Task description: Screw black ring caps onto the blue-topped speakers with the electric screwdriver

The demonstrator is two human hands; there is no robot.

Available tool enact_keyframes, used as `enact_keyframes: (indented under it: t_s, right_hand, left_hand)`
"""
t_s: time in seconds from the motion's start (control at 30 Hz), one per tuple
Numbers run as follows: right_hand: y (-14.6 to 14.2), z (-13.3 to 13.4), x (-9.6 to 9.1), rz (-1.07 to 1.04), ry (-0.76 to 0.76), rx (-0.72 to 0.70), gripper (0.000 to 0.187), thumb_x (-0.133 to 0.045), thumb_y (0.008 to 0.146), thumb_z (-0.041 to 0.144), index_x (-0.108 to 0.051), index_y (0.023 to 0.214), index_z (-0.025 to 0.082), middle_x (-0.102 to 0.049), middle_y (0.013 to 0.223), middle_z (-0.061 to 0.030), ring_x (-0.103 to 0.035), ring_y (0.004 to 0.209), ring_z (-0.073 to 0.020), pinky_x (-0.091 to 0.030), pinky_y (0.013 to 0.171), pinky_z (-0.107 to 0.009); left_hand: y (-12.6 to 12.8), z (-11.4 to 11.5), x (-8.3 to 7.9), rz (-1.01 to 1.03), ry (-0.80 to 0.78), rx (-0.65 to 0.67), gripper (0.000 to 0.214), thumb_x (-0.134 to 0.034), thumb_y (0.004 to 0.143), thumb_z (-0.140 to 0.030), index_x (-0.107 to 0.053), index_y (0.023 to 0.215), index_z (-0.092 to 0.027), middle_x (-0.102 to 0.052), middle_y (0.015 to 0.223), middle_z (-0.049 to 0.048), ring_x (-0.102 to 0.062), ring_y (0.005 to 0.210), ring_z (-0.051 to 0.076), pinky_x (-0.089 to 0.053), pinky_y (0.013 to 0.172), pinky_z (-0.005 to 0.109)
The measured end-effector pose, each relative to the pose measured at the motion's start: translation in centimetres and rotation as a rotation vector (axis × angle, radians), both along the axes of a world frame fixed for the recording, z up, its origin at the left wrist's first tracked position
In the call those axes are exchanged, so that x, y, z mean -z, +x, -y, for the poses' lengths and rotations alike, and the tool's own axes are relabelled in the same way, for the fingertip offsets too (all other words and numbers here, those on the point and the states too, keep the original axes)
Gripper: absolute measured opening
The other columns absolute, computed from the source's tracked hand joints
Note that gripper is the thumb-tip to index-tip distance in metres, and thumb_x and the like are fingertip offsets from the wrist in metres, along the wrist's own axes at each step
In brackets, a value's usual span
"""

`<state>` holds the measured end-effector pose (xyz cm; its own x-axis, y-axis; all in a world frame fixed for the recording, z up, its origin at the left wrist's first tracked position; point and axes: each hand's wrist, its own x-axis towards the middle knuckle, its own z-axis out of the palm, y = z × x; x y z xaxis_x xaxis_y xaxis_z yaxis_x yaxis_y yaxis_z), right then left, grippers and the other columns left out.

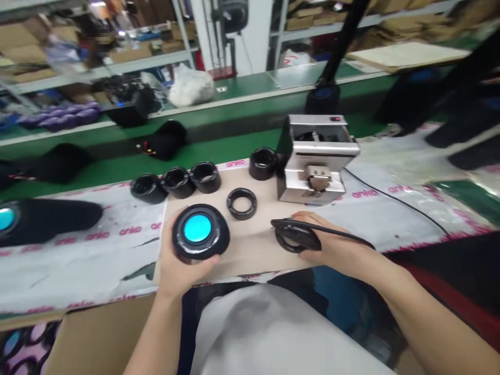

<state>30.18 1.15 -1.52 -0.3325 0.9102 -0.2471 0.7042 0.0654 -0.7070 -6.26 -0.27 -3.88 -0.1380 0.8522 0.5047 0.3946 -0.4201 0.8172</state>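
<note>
My left hand [175,265] is wrapped around a black cylinder [221,237] with a bright blue disc on its top end, upright or nearly so over the brown board. My right hand [318,239] is closed on a black ring with a strap [299,238]; the strap or cord runs back over the wrist. Between the hands, a loose black ring [242,204] lies flat on the brown board [253,245]. Several short black collars stand behind it, one collar [263,163] beside the silver machine and another collar [205,177] farther left.
A silver machine [316,161] with a red switch stands at the back right, its black cable [398,198] trailing right. Another black cylinder [58,221] lies at the left. A cardboard box [101,333] is at the lower left. Behind runs a green bench [242,135].
</note>
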Motion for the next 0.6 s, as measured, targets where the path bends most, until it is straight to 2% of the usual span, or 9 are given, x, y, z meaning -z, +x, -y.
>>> enact_keyframes:
  t_s: [0.1, 0.17, 0.23, 0.33, 0.4, 0.47, 0.6]
  right_hand:
    - [0.0, -0.2, -1.0, 0.093, -0.021, 0.119, 0.061, -0.078, 0.082, 0.029, -0.068, 0.143, 0.029, -0.074, 0.144, -0.0075, -0.074, 0.128, -0.0386, -0.064, 0.105, -0.046]
    - [-0.6, -0.3, -3.5, 0.111, -0.037, 0.217, 0.076, -0.083, 0.08, 0.039, -0.062, 0.152, 0.027, -0.076, 0.142, -0.0103, -0.075, 0.125, -0.0411, -0.067, 0.099, -0.048]
    - [-1.9, -0.6, -6.6, 0.03, -0.031, 0.241, 0.081, -0.086, 0.08, 0.044, -0.059, 0.154, 0.03, -0.078, 0.139, -0.0072, -0.078, 0.119, -0.0367, -0.068, 0.094, -0.043]
    - [-4.9, -1.6, -10.9, -0.209, 0.01, -0.001, 0.081, -0.093, 0.074, 0.038, -0.061, 0.148, 0.034, -0.077, 0.136, -0.0004, -0.077, 0.115, -0.0283, -0.067, 0.092, -0.034]
    - [-7.0, -2.5, -12.7, -0.243, 0.062, -0.215, 0.072, -0.092, 0.076, 0.031, -0.064, 0.142, 0.035, -0.078, 0.128, 0.0029, -0.077, 0.108, -0.0237, -0.064, 0.087, -0.031]
    - [-8.8, -3.5, -13.7, -0.193, 0.128, -0.353, 0.068, -0.091, 0.077, 0.027, -0.064, 0.139, 0.035, -0.077, 0.126, 0.0044, -0.076, 0.106, -0.0211, -0.06, 0.088, -0.03]
    - [-10.7, -4.4, -13.9, -0.106, 0.156, -0.461, 0.067, -0.089, 0.08, 0.026, -0.061, 0.14, 0.039, -0.075, 0.132, 0.0078, -0.074, 0.112, -0.0192, -0.056, 0.089, -0.028]
  left_hand:
    - [0.6, 0.1, -0.5, 0.011, -0.031, 0.1, 0.099, -0.101, 0.069, -0.058, -0.059, 0.152, -0.024, -0.07, 0.148, 0.0156, -0.072, 0.136, 0.039, -0.062, 0.112, 0.051]
    - [1.0, 0.1, -0.9, 0.031, -0.037, 0.173, 0.101, -0.102, 0.069, -0.059, -0.059, 0.152, -0.023, -0.07, 0.149, 0.0167, -0.073, 0.135, 0.039, -0.064, 0.109, 0.049]
    - [1.3, -0.1, -1.2, 0.045, -0.04, 0.254, 0.102, -0.103, 0.067, -0.058, -0.059, 0.152, -0.023, -0.072, 0.148, 0.0169, -0.074, 0.134, 0.038, -0.065, 0.109, 0.048]
    - [1.5, -0.7, -1.3, 0.059, -0.054, 0.358, 0.104, -0.105, 0.064, -0.056, -0.061, 0.152, -0.022, -0.074, 0.145, 0.017, -0.075, 0.132, 0.039, -0.065, 0.109, 0.049]
    - [1.4, -1.0, -1.2, 0.072, -0.07, 0.384, 0.103, -0.106, 0.063, -0.055, -0.062, 0.15, -0.022, -0.074, 0.145, 0.0172, -0.075, 0.132, 0.04, -0.065, 0.11, 0.052]
    - [1.3, -1.1, -0.9, 0.083, -0.09, 0.374, 0.102, -0.107, 0.061, -0.054, -0.064, 0.148, -0.022, -0.074, 0.145, 0.0172, -0.073, 0.136, 0.043, -0.063, 0.113, 0.057]
    - [1.0, -1.0, -0.4, 0.123, -0.172, 0.385, 0.098, -0.107, 0.059, -0.049, -0.066, 0.145, -0.022, -0.074, 0.145, 0.0161, -0.071, 0.138, 0.045, -0.06, 0.116, 0.063]
